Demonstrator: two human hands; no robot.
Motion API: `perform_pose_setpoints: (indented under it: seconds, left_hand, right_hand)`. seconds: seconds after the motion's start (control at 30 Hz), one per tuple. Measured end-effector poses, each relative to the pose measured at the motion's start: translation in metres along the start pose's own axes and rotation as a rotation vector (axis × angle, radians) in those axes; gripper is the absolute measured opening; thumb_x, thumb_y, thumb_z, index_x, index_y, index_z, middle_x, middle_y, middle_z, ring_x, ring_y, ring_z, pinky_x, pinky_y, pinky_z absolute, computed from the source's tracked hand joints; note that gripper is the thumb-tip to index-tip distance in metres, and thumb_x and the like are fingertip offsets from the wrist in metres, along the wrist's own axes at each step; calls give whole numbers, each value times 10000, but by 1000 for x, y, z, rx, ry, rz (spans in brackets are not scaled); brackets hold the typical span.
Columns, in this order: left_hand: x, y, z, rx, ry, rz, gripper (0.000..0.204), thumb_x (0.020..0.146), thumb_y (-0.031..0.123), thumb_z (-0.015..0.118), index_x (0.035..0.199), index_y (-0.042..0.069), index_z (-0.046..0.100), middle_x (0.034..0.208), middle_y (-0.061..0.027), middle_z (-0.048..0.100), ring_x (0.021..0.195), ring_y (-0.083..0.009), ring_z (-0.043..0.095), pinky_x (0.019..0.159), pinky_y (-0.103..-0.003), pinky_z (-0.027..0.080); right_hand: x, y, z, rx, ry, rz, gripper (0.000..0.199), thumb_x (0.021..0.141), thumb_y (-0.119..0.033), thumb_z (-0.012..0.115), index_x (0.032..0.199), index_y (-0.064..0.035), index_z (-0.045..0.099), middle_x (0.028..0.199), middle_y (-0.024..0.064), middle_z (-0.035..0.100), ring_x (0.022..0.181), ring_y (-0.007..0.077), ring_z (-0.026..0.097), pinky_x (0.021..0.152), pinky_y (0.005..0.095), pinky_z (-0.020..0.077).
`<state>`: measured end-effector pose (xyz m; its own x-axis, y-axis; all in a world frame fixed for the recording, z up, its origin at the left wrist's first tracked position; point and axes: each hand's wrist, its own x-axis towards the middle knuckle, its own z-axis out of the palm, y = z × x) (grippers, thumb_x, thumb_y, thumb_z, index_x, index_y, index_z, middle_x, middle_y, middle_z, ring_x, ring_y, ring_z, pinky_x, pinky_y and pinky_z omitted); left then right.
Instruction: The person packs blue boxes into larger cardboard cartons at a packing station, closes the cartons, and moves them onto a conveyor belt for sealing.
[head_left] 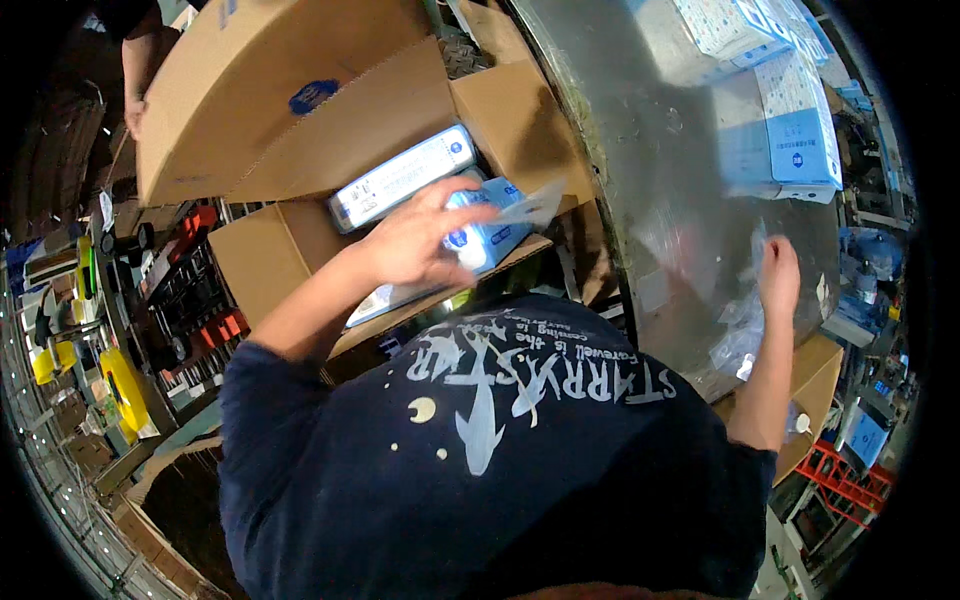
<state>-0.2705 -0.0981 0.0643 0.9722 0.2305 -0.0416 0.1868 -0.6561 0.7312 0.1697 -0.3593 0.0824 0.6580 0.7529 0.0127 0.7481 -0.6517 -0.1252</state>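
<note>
Crowded work floor all round, bent by the wide lens; yellow equipment [126, 392] off to the left, a red frame [845, 484] low on the right; grey tabletop [665, 150] running down the right of our view, its edge scuffed. Beside it stands an open cardboard box [262, 262], flaps folded out; one broad flap [300, 100] rises along the far side, bearing a dark blue mark. Inside the box we note a white-and-blue pack [405, 178], lying slantwise near the far wall; nearer to us, towards the right end, a blue pack [508, 240], partly behind our fingers.

Left hand [415, 240] over the box, at the blue pack; grip wide, fingers spread across it, slightly blurred; whether they press on it we cannot tell. A translucent sheet [542, 205] juts out past the fingertips.

Right hand [780, 275] above the tabletop; fingers drawn together, grip narrow; clear plastic film [738, 340] just beside it, though we cannot tell whether any is pinched.

Blue-and-white cartons [806, 145] stand grouped at the tabletop's far right; another person's hand [135, 115] shows at upper left, by the broad flap's outer edge.
</note>
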Motion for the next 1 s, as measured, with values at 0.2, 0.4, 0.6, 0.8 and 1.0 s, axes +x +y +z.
perform_pose_setpoints:
  seconds: [0.2, 0.4, 0.6, 0.8, 1.0]
  left_hand:
    - [-47, -52, 41, 61, 143, 109, 606, 590, 406, 766, 1042, 109, 493, 1162, -209, 428, 1038, -377, 457, 870, -423, 391]
    - [7, -51, 89, 128, -228, 2, 511, 699, 419, 659, 1087, 121, 511, 1241, -211, 399, 1089, -399, 431, 891, -445, 381]
    - [-48, -29, 71, 371, -362, -129, 577, 692, 358, 646, 1236, 301, 461, 1369, -210, 245, 1229, -397, 288, 882, -581, 327]
    - [-16, -36, 44, 440, -335, -464, 953, 560, 341, 721, 1373, 295, 227, 1407, -202, 179, 1204, -389, 337, 893, -620, 317]
    - [-33, -170, 42, -616, -415, -550, 984, 585, 86, 751, 1393, 95, 188, 1286, -132, 411, 1139, -213, 402, 943, -313, 342]
  right_hand:
    - [18, -147, 42, 371, -151, -135, 167, 855, -156, 475, 922, -6, 503, 900, 194, 568, 863, 362, 541, 735, 413, 428]
    - [-4, -203, 99, 644, -143, -280, 169, 851, -166, 490, 909, -7, 497, 834, 177, 585, 809, 350, 564, 697, 400, 434]
    - [-21, -217, 115, 1074, -624, -150, 154, 855, -158, 500, 894, -8, 501, 755, 132, 576, 697, 263, 557, 633, 333, 435]
    - [-23, -243, 125, 970, -670, -189, 132, 882, -156, 485, 886, -25, 472, 749, 42, 564, 675, 113, 511, 612, 278, 429]
    - [-21, -261, 125, 1202, -1050, -24, 61, 912, -120, 447, 899, -62, 455, 987, 81, 574, 731, 82, 504, 650, 220, 430]
